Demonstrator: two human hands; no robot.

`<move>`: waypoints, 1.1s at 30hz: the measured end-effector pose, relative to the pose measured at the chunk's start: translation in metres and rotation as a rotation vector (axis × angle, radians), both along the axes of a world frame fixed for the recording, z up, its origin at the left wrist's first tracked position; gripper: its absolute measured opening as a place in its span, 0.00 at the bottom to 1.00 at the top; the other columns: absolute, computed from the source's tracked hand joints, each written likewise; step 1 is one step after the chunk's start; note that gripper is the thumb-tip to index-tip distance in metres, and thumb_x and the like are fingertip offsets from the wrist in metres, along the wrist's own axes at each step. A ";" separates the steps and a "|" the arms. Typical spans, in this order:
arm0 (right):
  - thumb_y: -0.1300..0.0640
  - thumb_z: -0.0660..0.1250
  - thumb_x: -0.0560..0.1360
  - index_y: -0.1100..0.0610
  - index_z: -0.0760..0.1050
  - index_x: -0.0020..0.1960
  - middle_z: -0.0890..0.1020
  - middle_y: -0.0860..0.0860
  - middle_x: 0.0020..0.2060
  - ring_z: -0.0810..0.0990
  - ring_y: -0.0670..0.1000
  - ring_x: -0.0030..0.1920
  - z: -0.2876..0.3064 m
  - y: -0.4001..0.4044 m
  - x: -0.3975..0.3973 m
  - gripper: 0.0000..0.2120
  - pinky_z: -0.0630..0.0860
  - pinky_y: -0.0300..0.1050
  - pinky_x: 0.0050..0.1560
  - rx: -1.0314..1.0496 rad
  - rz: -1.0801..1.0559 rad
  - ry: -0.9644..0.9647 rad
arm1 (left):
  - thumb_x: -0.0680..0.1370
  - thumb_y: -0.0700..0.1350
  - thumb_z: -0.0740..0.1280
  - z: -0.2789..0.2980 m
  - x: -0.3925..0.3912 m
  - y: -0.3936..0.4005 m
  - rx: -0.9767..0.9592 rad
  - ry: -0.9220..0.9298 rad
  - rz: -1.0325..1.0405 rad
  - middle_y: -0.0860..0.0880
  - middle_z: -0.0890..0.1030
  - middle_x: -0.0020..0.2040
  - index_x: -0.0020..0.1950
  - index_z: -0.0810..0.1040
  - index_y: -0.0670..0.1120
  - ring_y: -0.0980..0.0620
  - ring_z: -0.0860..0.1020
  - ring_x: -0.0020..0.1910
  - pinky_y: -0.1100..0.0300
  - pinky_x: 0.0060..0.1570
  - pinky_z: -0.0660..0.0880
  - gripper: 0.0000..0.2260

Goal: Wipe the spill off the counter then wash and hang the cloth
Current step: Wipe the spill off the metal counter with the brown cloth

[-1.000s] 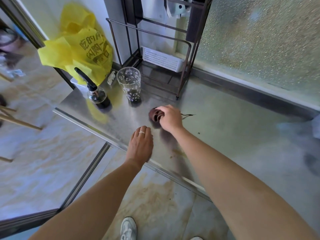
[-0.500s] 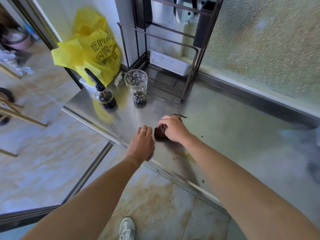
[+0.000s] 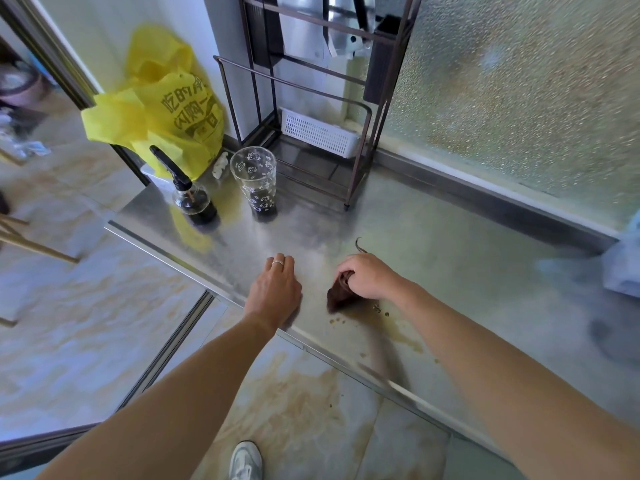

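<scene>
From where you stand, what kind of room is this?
Probably a home kitchen or utility nook: a steel counter under a frosted window, a wire rack, and a glass beside a spray bottle.

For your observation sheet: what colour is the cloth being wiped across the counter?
Dark reddish-brown cloth, seen in the head view.

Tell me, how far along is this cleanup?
Early on. The right hand grips a dark bunched cloth and wipes the steel counter, while the left hand rests flat near the edge. Brown smears and crumbs remain beside the cloth, so wiping isn't finished. Washing and hanging the cloth are left; no sink is in view.
</scene>
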State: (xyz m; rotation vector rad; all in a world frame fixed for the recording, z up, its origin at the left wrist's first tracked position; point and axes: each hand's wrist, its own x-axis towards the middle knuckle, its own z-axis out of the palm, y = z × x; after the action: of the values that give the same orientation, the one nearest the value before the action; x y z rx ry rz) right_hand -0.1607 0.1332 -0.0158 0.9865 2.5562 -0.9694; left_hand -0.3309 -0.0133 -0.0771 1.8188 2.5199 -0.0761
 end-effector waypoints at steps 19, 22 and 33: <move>0.64 0.58 0.74 0.47 0.82 0.58 0.83 0.53 0.59 0.79 0.61 0.58 -0.003 0.037 0.058 0.21 0.76 0.51 0.61 0.045 -0.652 0.127 | 0.78 0.46 0.60 -0.002 0.019 0.005 -0.012 0.080 0.041 0.44 0.77 0.55 0.56 0.78 0.42 0.44 0.72 0.54 0.54 0.52 0.74 0.13; 0.64 0.56 0.72 0.46 0.82 0.54 0.83 0.51 0.55 0.81 0.60 0.51 -0.001 0.029 0.058 0.22 0.78 0.50 0.56 0.021 -0.585 0.100 | 0.78 0.46 0.56 0.004 0.026 0.007 -0.018 0.046 0.062 0.42 0.77 0.57 0.58 0.77 0.41 0.43 0.73 0.56 0.52 0.55 0.75 0.15; 0.62 0.57 0.73 0.44 0.81 0.56 0.80 0.48 0.58 0.77 0.56 0.59 -0.003 0.006 0.061 0.22 0.74 0.53 0.62 -0.013 -0.402 0.057 | 0.78 0.48 0.60 0.014 0.050 0.011 0.029 0.015 -0.021 0.45 0.77 0.54 0.56 0.76 0.43 0.45 0.74 0.52 0.51 0.49 0.75 0.12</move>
State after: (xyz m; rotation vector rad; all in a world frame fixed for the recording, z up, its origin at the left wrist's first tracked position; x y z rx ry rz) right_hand -0.0997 0.1394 -0.0188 1.5282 2.4394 -1.1213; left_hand -0.2806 -0.0027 -0.0633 1.8621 2.5252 -0.0536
